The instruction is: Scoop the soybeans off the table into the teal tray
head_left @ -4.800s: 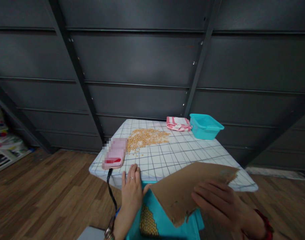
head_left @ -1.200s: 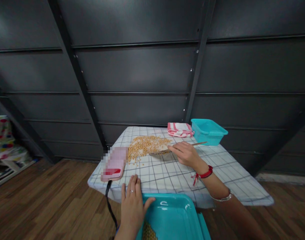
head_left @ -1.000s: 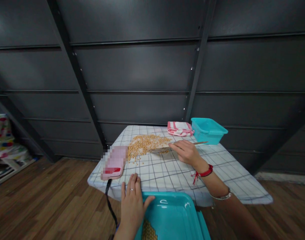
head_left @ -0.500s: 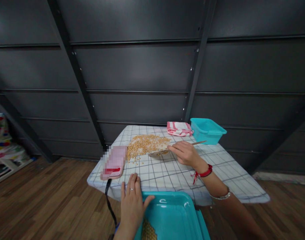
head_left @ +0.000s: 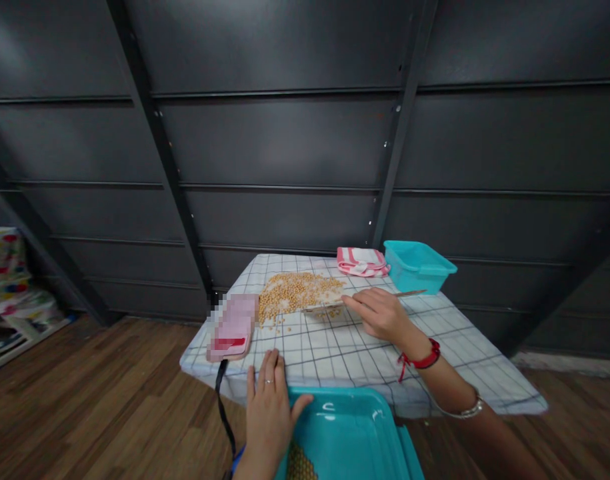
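Observation:
My left hand (head_left: 272, 407) lies at the corner of a teal plastic tub (head_left: 352, 400). Its fingers stretch toward the table edge, and the thumb reaches over the rim. Inside the tub, a patch of small yellowish pieces shows at the left. My right hand (head_left: 377, 312) is closed around a flat tool (head_left: 321, 307) with a wide pale end and a thin brown handle. Its exact kind is unclear. The tool's wide end is at the near right edge of a spread of yellow beans (head_left: 289, 293) mixed with whitish grains or powder.
A checked white cloth (head_left: 329, 353) covers the table. A pink phone (head_left: 235, 327), partly blurred out, lies left of the beans. At the back right are a folded pink-and-white towel (head_left: 362, 261) and a smaller teal basket (head_left: 419, 267). A dark panelled wall (head_left: 285, 147) stands behind.
The whole view has shifted slightly. My right hand has moved a little right with the tool, whose wide end now sits flatter. My left hand stays at the tub.

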